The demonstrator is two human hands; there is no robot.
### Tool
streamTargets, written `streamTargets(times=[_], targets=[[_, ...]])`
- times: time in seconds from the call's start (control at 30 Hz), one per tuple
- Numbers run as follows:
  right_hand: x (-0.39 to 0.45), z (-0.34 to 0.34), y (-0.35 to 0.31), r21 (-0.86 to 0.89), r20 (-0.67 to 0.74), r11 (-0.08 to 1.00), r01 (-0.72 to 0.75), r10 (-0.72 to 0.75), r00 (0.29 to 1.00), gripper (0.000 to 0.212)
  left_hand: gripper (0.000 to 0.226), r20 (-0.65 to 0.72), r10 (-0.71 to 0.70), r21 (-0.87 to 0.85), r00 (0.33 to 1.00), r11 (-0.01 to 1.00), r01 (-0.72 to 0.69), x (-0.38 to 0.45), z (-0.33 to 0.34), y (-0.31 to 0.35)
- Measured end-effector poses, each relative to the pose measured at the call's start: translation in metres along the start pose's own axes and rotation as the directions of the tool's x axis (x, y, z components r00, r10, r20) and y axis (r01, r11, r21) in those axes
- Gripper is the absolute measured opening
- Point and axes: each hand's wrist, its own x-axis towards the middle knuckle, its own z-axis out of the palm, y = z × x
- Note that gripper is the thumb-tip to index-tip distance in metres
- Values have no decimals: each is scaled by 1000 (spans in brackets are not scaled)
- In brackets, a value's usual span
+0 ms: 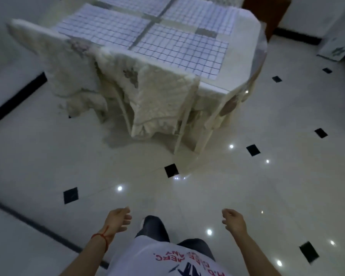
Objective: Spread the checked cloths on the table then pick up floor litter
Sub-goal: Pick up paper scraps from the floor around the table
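Note:
Several checked cloths [179, 50], white with dark grid lines, lie flat side by side on the table [245, 26] at the top of the view. I stand a few steps back from it on the glossy floor [247, 196]. My left hand [119, 218], with a red thread on its wrist, hangs low at the bottom centre, fingers loosely curled and holding nothing. My right hand [234, 221] hangs the same way to the right, also with nothing in it. I can make out no litter on the floor in this blurred frame.
Chairs with cream lace covers [155, 100] stand against the table's near side, their thin white legs on the floor. Black diamond insets [171, 170] and light reflections dot the pale tiles. A dark skirting line runs at the left; a white box [335, 48] stands at the far right.

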Motion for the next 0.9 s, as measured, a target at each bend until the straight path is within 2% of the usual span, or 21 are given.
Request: streamTargets(times=[0.17, 0.3, 0.6, 0.67, 0.73, 0.9], targets=[[-9, 90, -81, -92, 142, 986, 137, -123, 982, 10, 26, -74, -55, -186, 996, 982, 41, 22, -80, -1], [-8, 153, -128, -196, 258, 955, 221, -167, 952, 8, 26, -126, -117, -327, 985, 943, 71, 36, -130, 8], [27, 292, -235, -478, 444, 815, 329, -99, 890, 21, 23, -247, -233, -625, 940, 780, 29, 75, -238, 26], [35, 329, -269, -493, 479, 797, 349, -86, 873, 24, 24, -267, -275, -670, 924, 742, 27, 89, -262, 29], [35, 367, -307, -514, 531, 757, 403, -88, 843, 19, 22, -284, -332, -713, 900, 700, 34, 100, -284, 31], [28, 472, -397, -548, 634, 652, 525, -86, 768, 31, 14, -327, -418, -772, 848, 636, 16, 115, -330, 43]])
